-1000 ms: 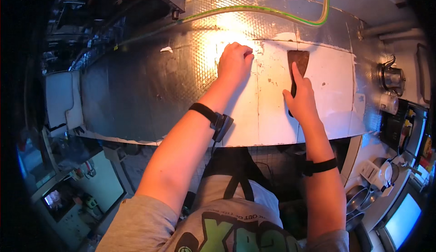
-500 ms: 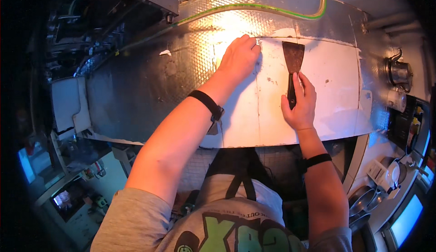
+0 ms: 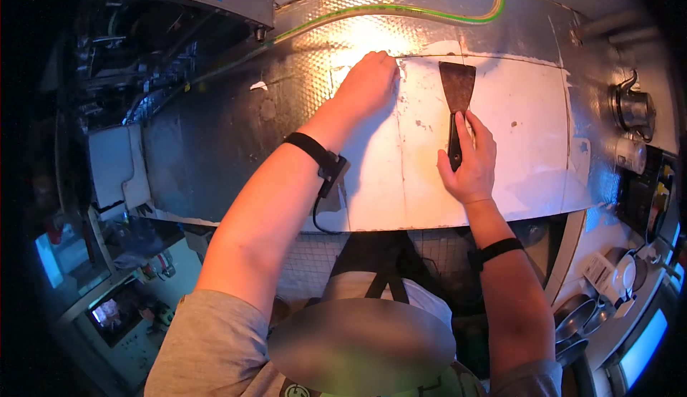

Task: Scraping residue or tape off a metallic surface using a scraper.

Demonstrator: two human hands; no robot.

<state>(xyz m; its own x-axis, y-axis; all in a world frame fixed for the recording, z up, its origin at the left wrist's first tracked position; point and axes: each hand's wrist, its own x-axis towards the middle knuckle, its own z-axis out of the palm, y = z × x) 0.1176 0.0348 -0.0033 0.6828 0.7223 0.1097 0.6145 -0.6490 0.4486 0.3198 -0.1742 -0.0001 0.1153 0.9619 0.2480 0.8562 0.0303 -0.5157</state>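
My right hand [image 3: 474, 162] is wrapped round the black handle of a scraper [image 3: 458, 90]. Its wide, brown-stained blade points away from me, over the white part of the worktop [image 3: 501, 136]. Beyond the middle, my left hand [image 3: 368, 83] is closed, knuckles up, at the border between the white surface and the silver embossed foil [image 3: 311, 85]. Its fingertips curl out of sight, so what they pinch, if anything, cannot be made out. A black strap with a small device [image 3: 331, 171] circles my left wrist; another strap [image 3: 499, 254] is on the right.
A green-edged clear hose [image 3: 401, 12] runs along the back. Dark metal equipment [image 3: 179, 10] stands at the back left. A metal kettle [image 3: 635, 110] is at the far right, with pans [image 3: 572, 315] lower down. A torn white scrap [image 3: 258, 85] lies on the foil.
My left hand has drawn slightly left and its wrist has rolled, showing the strap's device more fully. The right hand keeps hold of the scraper, almost unmoved.
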